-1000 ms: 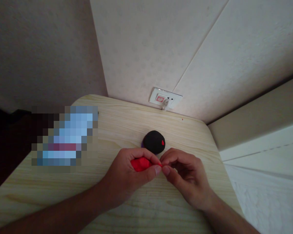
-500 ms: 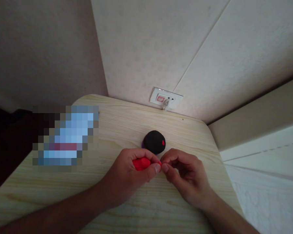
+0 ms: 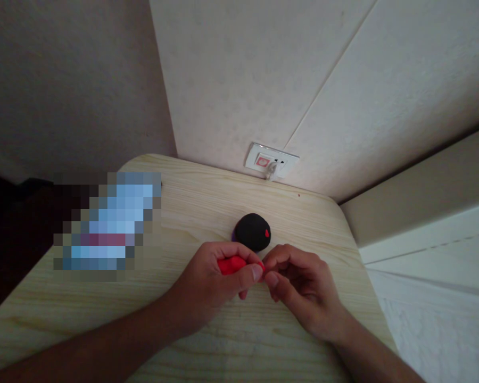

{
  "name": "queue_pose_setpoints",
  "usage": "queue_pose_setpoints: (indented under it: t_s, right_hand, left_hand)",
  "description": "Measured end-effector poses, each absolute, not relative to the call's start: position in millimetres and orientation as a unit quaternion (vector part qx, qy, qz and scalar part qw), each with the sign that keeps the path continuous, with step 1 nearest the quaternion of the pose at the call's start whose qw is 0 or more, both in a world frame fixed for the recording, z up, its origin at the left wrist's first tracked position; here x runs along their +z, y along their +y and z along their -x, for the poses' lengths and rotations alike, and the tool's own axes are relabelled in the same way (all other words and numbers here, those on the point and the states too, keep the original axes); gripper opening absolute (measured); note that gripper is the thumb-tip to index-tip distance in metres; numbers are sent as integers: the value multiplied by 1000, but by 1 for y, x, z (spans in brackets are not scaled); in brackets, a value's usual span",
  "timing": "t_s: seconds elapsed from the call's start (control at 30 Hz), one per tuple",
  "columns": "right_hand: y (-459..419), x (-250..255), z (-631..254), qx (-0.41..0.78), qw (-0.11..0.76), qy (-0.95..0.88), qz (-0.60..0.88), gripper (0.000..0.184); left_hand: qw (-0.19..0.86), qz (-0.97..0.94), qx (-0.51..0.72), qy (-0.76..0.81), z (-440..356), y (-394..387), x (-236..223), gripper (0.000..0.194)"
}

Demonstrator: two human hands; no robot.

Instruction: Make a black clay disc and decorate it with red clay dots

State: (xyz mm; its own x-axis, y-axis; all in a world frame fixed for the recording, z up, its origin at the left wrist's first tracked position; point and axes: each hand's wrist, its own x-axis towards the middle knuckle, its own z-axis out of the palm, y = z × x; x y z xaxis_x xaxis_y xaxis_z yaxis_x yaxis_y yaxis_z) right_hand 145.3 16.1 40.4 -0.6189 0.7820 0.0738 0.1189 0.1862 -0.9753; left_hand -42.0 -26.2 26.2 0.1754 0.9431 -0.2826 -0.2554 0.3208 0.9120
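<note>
A lump of red modelling clay (image 3: 231, 264) lies in my left hand (image 3: 215, 282), whose fingers are closed round it. The end of the lump pokes out between the left thumb and forefinger. Against that end, the thumb and forefinger of my right hand (image 3: 303, 287) are pinched close together, and its other fingers curl under. Just beyond both hands a rounded black piece (image 3: 249, 232), seemingly modelling clay too, rests on the table. It carries a small red bit (image 3: 267, 233) on its right side and shows purple along its lower left edge.
The pale wooden table (image 3: 199, 191) has rounded corners and meets the wall at the back. A pixelated, bright screen-like object (image 3: 115, 218) stands on the left. A wall socket (image 3: 271, 159) with a clear plug sits just above the back edge. White fabric (image 3: 443, 330) lies at the right.
My left thumb and forefinger have shifted slightly over the red clay's end, and a left fingertip now shows below the thumb. My right thumb has lowered a little. The black piece stays put.
</note>
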Motion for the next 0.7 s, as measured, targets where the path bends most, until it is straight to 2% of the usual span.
queue_pose_setpoints:
  t_s: [0.23,0.43,0.7]
  right_hand:
    - [17,40,-144,543,311,-711,321,7]
    - [17,40,-146,541,314,-705,335,8]
    - [17,41,-147,518,309,-734,311,9]
  left_hand:
    - [688,-361,433,456,42,-24,24,20]
    - [690,-366,444,438,42,-23,27,13]
    - [651,-403,436,473,43,-25,29,11]
